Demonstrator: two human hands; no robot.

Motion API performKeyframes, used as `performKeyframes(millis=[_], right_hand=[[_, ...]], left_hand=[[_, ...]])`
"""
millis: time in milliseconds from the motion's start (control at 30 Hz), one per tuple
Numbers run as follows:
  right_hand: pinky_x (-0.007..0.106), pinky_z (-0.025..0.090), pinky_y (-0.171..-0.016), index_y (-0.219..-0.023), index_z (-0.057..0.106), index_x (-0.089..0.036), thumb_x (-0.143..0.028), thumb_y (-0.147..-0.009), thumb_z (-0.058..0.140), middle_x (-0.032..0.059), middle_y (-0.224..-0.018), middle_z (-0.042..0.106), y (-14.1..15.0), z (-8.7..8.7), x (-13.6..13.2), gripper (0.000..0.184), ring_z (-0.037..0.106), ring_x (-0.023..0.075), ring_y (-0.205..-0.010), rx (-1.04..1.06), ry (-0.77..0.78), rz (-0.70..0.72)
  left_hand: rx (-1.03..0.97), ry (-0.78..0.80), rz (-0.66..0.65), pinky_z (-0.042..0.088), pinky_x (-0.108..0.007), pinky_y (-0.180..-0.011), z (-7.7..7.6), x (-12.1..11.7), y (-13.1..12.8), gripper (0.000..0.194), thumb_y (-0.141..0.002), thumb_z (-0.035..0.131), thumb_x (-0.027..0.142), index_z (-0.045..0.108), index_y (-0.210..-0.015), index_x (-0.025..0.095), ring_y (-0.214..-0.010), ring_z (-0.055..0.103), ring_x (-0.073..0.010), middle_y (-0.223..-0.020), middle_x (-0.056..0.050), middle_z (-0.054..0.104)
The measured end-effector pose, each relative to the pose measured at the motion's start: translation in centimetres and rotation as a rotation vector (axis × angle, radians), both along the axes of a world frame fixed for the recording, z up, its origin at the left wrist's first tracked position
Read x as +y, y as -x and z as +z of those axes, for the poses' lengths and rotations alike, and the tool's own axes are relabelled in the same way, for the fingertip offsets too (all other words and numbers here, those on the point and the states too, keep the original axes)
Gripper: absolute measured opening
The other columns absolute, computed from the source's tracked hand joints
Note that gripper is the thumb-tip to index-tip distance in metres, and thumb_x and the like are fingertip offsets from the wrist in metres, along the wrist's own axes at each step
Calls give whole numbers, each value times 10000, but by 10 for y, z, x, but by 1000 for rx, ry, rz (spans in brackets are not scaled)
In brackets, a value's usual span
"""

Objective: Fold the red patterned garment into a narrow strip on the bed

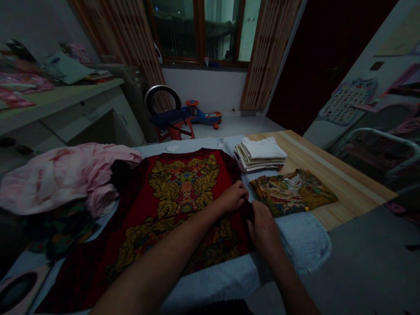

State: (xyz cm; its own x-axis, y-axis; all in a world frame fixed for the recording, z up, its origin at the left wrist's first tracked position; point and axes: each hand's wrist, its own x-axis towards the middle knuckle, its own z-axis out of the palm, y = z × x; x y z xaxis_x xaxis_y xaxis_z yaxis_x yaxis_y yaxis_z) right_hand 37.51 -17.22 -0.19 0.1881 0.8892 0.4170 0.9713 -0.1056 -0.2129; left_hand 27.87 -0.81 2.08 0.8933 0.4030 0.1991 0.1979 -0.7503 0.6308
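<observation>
Fingers (242, 191) on the left hand (231, 197) are curled down at the edge of that dark red garment (183, 188), with the right hand (263, 228) right beside them. Are they actually gripping it, or just resting there?

Honestly can't tell from this shot. Both sets are narrow and bunched, meeting around a dark fold, but the tips vanish into shadow.

Fair enough. What's the cloth like?

Deep red with a near-black border and a big gold floral motif, multicoloured at the centre. It's spread out flat on a pale blue terry towel (305, 240), which sits on a wooden tabletop (344, 188).

And the arms?

Both are bare and reach in from the bottom of the view. The left forearm lies low across the garment, angling up and right, while the right comes up steeper along the garment's edge.

Anything close by?

A stack of folded white clothes (260, 153) sits past the far edge, a folded floral-print garment (292, 192) lies just beside the right hand, and a crumpled pink cloth (55, 175) overlaps the garment's left side.
</observation>
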Motion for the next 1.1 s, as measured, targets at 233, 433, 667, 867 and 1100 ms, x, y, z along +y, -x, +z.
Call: performKeyframes(millis=[233,433,667,867,1100], right_hand=[[459,428,-960,-1437,353,-176,-173,-820,535,149,-1205,594,6,20,5,643,485,328,-1172,-19,96,-84],[435,440,-929,-1442,358,-142,-173,-795,564,160,-1186,609,7,21,13,680,514,328,-1142,17,165,-63],[376,465,-916,-1452,345,-154,-162,-777,551,150,-1256,615,-1,16,16,706,623,261,-1056,210,213,-38],[304,467,-766,-1384,425,-152,-150,-769,539,111,-1042,706,-8,32,6,626,679,234,-899,341,362,-70],[242,375,-669,-863,580,-203,-145,-767,520,40,-860,687,-1,56,4,127,625,177,-774,311,407,21]], left_hand=[[-98,135,31,459,-288,-915,-1,2,16,200,-744,552,46,648,-853,183,-983,529,-160,-1004,-30,491],[-147,219,18,460,-293,-910,-3,1,22,171,-752,553,55,630,-852,171,-964,542,-158,-978,-32,517],[-206,291,74,454,-310,-907,-6,1,27,185,-722,548,58,619,-850,171,-964,547,-169,-952,-28,546],[-226,304,90,455,-286,-865,-8,5,29,187,-708,532,38,601,-821,169,-917,558,-163,-912,-21,566],[-145,187,172,457,-293,-894,5,6,40,241,-739,512,44,615,-911,179,-954,572,-173,-952,-34,591]])
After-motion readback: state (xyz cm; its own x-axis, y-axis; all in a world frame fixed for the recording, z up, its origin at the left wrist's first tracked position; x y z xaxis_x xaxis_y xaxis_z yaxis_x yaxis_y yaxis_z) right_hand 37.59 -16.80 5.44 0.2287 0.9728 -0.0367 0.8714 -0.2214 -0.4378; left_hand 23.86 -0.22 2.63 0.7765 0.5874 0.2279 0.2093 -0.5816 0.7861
